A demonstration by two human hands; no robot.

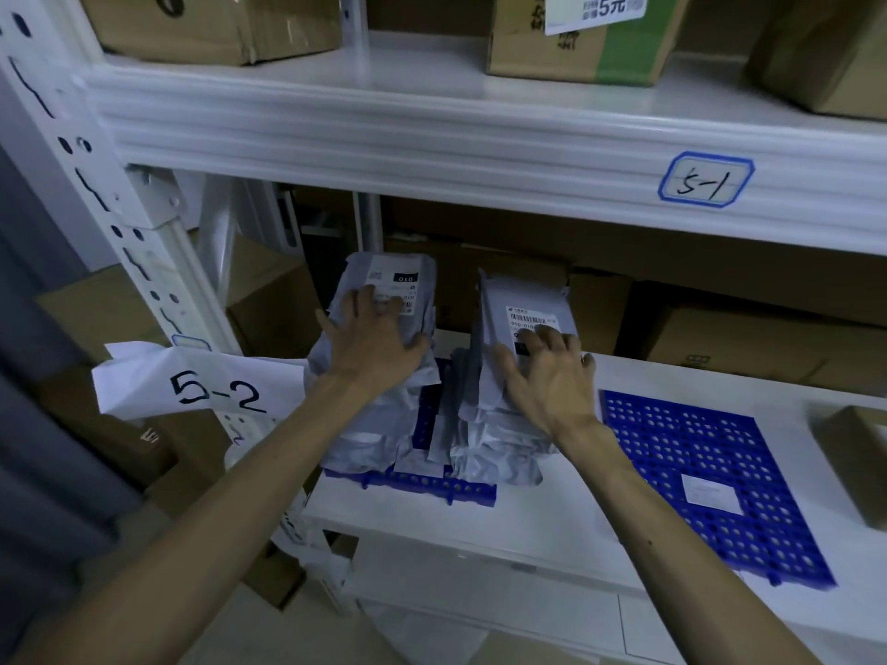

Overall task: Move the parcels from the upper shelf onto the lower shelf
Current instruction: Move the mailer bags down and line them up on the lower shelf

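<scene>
Both hands are down on the lower shelf point(480, 530), each on top of a pile of grey parcels.

The left hand point(374, 338) lies flat on the left pile point(369, 424). Its fingers are spread wide and almost straight. It presses on the top bag and does not wrap round it. The fingertips reach the white sticker point(393, 280) on that bag.

The right hand point(552, 371) sits on the right pile point(494, 453). Its fingers are bent a little, and the tips push down on the barcode sticker point(528, 316) of the top bag. The thumb sticks out to the left and lies on the bag too. This hand is not closed round anything either.

The two piles stand side by side, close, with a thin gap between them. Each is a few soft, crinkly bags high. Both sit on a blue mat point(422, 484) full of holes, at the left end of the lower shelf.

A second blue mat point(672, 448) lies just to the right of the piles, with a small white paper point(710, 494) on it. A brown box point(859, 458) sits at the far right edge.

The upper shelf point(432, 136) runs across above the hands and has a tag point(705, 180) that says 5-1. Cardboard boxes point(216, 26) stand on it. A bent paper point(206, 386) saying 5-2 hangs by the left post — just beside the left pile.
</scene>
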